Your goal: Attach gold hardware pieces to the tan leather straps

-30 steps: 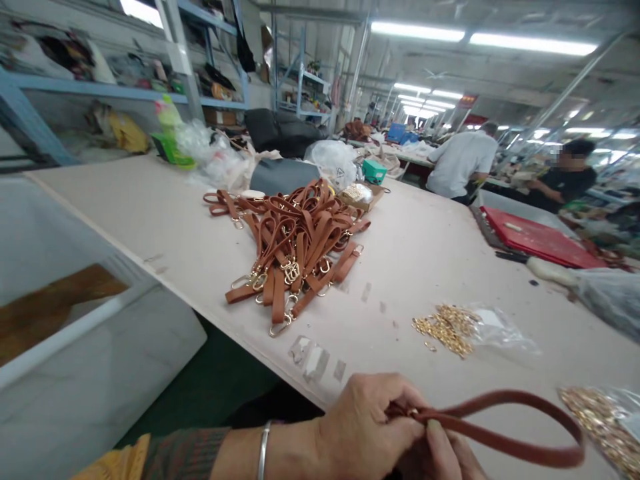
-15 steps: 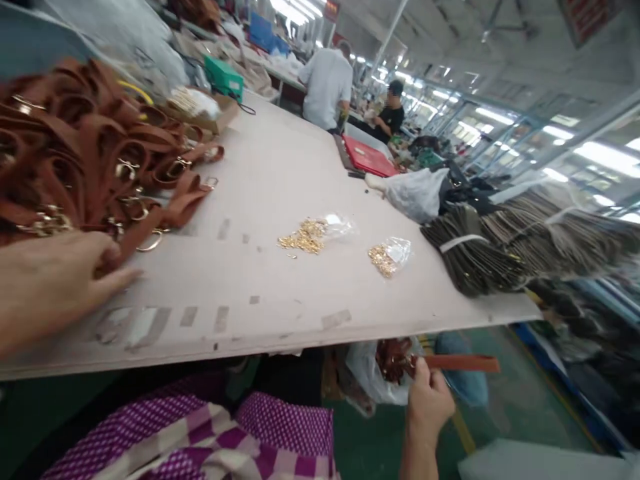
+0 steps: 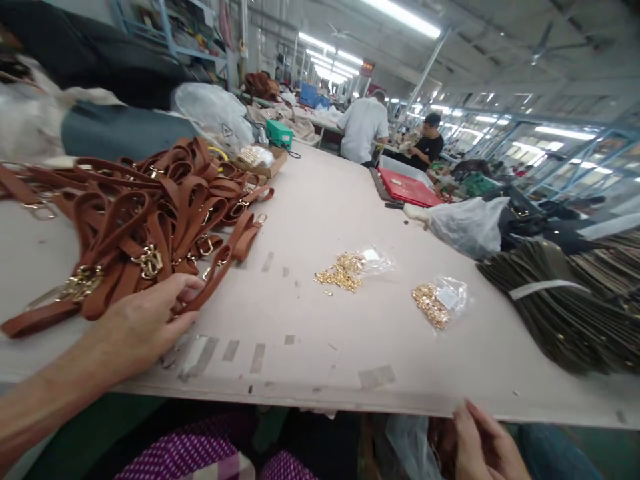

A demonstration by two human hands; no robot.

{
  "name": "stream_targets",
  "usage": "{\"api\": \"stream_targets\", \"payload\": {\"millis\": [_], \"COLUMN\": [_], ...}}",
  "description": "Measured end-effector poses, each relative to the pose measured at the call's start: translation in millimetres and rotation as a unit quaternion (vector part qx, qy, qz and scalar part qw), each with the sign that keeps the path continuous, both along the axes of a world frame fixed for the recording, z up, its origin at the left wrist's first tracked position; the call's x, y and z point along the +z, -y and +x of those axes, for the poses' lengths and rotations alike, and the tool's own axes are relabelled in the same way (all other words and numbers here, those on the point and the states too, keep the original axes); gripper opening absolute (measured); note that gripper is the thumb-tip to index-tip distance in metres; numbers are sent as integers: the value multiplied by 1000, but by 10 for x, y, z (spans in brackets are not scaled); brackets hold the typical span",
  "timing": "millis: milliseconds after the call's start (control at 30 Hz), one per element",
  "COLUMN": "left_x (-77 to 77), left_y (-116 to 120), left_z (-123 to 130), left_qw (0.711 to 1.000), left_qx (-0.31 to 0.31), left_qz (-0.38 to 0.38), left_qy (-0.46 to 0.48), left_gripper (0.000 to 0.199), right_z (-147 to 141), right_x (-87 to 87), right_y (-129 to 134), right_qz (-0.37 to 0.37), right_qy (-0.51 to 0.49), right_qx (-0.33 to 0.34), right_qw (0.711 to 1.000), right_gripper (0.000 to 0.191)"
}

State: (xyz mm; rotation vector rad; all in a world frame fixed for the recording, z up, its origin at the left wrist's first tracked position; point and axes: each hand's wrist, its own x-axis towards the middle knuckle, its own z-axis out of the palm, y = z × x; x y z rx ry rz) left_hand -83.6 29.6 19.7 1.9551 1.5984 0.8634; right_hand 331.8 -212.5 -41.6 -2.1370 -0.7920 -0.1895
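1. The left hand [image 3: 137, 320], lower left of the frame, has thumb and fingers drawn narrow around one end of a brown strap [image 3: 213, 283] lying at the pile's near right side.
2. That strap is flat, smooth and matte; the pile of straps [image 3: 187, 207], filling the left, shows loops and shiny gold clasps [image 3: 150, 261].
3. The right hand [image 3: 487, 450], bottom right, has its fingertips close together at the front edge [image 3: 300, 400]; whether they hold anything, I cannot tell.
4. White labels mark two clear bags of gold pieces, the near bag [image 3: 440, 303] and far bag [image 3: 377, 262]; their print is unreadable. A triangular symbol shows on plastic wrap [image 3: 210, 117], upper left.
5. Tabletop room opens between pile and bags, mid-frame; dark strips [image 3: 555, 300] bound the right.
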Motion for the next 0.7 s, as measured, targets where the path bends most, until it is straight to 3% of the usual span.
{"api": "stream_targets", "payload": {"millis": [33, 100, 133, 267, 400, 533, 600, 700], "left_x": [22, 11, -11, -93, -68, -2, 27, 47], "left_y": [12, -2, -19, -49, 32, 118, 147, 178], "left_z": [43, 110, 138, 238, 319, 381, 407, 449], "left_qw": [1000, 994, 986, 937, 881, 818, 796, 770], "left_qx": [-7, -16, -19, -11, 29, -9, -36, -67], "left_qz": [-14, -67, -96, -206, -280, -319, -315, -314], "left_qy": [8, 89, 138, 281, 380, 480, 515, 551], "left_gripper": [28, 38, 44, 55, 40, 28, 23, 23], "right_z": [-153, -436, -555, -887, -1034, -994, -954, -965], "right_x": [66, 182, 226, 286, 192, 59, 51, 145], "right_y": [-225, -709, -947, -1680, -1998, -2118, -2131, -2067], "right_qz": [-4, -6, -14, -60, -102, -87, -50, -7], "right_qy": [40, 81, 91, 155, 262, 290, 275, 166], "right_qx": [35, 204, 257, 373, 402, 410, 410, 364], "right_qw": [999, 976, 962, 913, 872, 860, 868, 916], "right_gripper": [35, 30, 28, 26, 31, 36, 37, 36]}}
